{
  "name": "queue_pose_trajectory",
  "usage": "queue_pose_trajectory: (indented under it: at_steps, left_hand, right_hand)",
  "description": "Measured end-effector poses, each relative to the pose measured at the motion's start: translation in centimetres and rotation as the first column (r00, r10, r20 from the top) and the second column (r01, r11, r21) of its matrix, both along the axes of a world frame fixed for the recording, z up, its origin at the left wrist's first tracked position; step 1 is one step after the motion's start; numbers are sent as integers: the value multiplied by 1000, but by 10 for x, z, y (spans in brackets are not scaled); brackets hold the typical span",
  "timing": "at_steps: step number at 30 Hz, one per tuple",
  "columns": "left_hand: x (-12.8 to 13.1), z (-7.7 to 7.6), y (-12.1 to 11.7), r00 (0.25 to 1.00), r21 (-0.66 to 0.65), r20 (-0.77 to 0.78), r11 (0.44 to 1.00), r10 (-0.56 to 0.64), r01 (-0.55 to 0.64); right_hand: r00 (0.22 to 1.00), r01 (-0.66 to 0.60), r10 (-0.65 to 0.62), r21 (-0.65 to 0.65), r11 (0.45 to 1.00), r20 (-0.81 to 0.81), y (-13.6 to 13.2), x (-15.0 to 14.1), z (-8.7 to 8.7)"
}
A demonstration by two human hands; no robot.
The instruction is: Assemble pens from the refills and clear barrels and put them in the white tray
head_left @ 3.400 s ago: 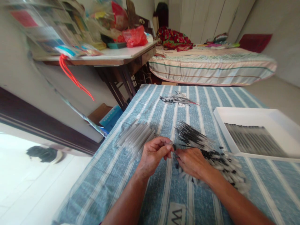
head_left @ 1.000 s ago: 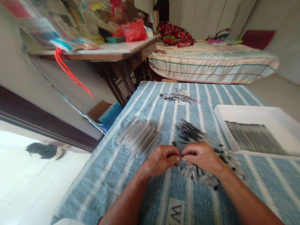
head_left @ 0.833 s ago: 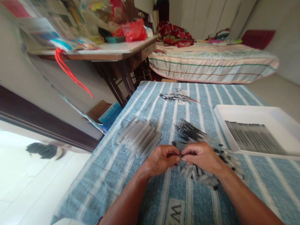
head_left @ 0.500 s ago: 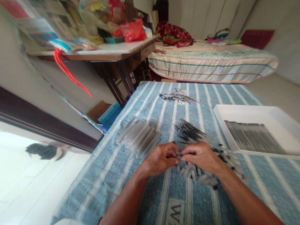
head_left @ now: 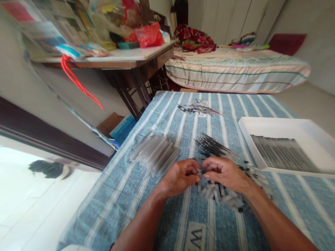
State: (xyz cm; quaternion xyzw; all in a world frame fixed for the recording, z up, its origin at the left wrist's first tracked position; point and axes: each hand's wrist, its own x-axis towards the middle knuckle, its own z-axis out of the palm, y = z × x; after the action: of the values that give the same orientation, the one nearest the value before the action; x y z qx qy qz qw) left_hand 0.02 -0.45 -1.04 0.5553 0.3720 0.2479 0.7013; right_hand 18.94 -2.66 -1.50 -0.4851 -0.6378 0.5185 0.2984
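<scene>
My left hand [head_left: 180, 176] is closed, thumb and fingers pinching a small grey-and-dark pen part [head_left: 201, 170] whose exact kind I cannot make out. Facing it, my right hand [head_left: 226, 174] has thumb and fingertips at the same part, mostly covering it. Below and beside the right hand lies a loose heap of clear pen caps [head_left: 222, 197] with dark pieces among them. Dark-tipped pen refills [head_left: 213, 146] are bunched just beyond the hands. To the left rests a pile of translucent pen barrels [head_left: 157, 153].
A white box lid or tray [head_left: 277, 122] at right holds a row of capped pens [head_left: 285, 153]. Thin scattered refills [head_left: 199, 107] lie near the far end of the striped cloth [head_left: 125, 195]. A side table [head_left: 123, 60] stands left; a bed [head_left: 235, 69] is behind.
My right hand's fingers have shifted slightly and opened a little around the small part. My left hand stays nearly in place.
</scene>
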Motion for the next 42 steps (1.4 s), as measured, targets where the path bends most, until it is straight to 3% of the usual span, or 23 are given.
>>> queue_pose_trajectory:
  at_steps: [6,12,17,21,26,30,35,39,42]
  left_hand:
    - [0,3,-1,1000,-6,-4,1000,5,-5]
    - [-1,1,-1,1000,18,-12,1000,-22,22]
    - [0,-1,0,999,28,-17,999,-30,31]
    - [1,0,0,1000,34,-25,999,-16,16]
    - [0,0,0,999,57,-33,998,-12,13]
    - [0,-2,0,999,55,-44,998,2,1]
    - [0,-2,0,996,113,-88,994,5,5]
    - [0,-1,0,993,133,-117,991,3,12]
    - [0,-1,0,989,151,-146,988,-9,31]
  right_hand:
    - [987,-72,48,157,985,155,-1,-4,3]
    - [999,-42,42,35,998,11,-1,-4,-1]
    - [989,-68,53,100,993,138,-1,-5,1]
    - [999,-21,19,42,999,41,-1,-7,1]
    - [991,-20,14,50,999,134,-1,-6,-1]
    - [999,4,-4,-2,1000,48,-2,-6,-1]
    - [992,6,-7,9,1000,128,-2,-7,-1]
    - [999,-13,14,-28,1000,47,-2,-6,-1]
    - [995,-24,26,-30,999,98,-1,-5,-2]
